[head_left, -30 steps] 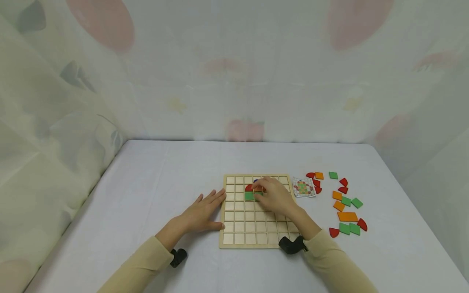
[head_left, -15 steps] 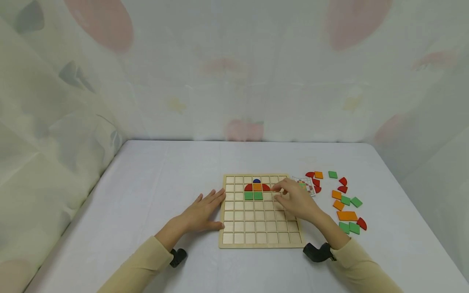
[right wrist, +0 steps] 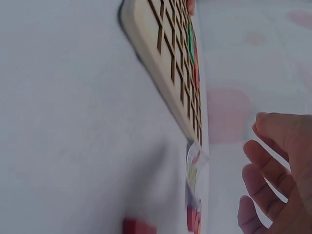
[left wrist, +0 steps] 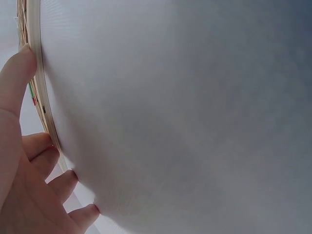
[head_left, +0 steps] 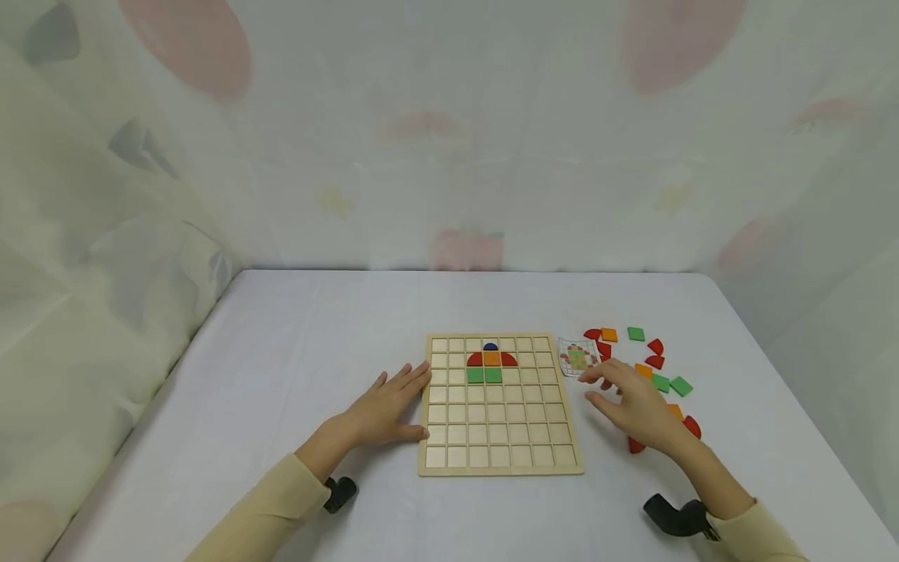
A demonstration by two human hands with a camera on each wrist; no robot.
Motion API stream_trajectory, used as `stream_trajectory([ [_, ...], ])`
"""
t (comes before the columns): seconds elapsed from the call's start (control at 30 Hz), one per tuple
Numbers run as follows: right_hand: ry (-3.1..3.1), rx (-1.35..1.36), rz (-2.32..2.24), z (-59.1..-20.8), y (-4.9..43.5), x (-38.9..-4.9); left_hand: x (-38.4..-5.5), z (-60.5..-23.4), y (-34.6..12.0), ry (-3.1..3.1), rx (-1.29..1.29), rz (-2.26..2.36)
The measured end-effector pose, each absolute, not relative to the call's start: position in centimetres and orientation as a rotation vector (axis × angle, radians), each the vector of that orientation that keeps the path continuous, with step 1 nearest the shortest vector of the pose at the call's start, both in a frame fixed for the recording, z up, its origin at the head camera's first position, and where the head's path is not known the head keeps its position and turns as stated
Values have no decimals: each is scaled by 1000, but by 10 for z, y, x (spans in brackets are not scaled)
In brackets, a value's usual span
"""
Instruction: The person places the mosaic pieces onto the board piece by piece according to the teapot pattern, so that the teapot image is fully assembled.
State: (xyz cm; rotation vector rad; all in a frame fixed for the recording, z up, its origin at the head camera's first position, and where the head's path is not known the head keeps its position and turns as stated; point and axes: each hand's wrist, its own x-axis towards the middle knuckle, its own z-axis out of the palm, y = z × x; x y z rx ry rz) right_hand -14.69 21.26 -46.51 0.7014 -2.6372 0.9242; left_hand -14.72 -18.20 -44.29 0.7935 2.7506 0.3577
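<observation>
left hand [head_left: 385,410]: fingers spread, touching grid board [head_left: 496,414], lower centre | right hand [head_left: 637,404]: fingers parted, loosely bent, near card [head_left: 577,358], lower right

No text, label, brand, number or sign can be read anywhere.

The person's bare right hand [head_left: 635,404] is hiding most of a flat orange piece [head_left: 675,410], so I'm not making out its shape. The small white paper card [head_left: 579,358] is carrying coloured print too tiny to follow. In the right-wrist view, the bottom edge is cutting off a blurred red piece [right wrist: 139,227].
</observation>
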Motion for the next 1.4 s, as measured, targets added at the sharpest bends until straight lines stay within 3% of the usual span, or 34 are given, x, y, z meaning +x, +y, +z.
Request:
stream_trajectory([
  [0.7, -2762, 534, 852, -491, 280, -104, -146, -445, -184, 2750, 795, 373],
  [1.4, -2924, 499, 656, -491, 296, -103, -147, -445, -184, 2754, 811, 381],
])
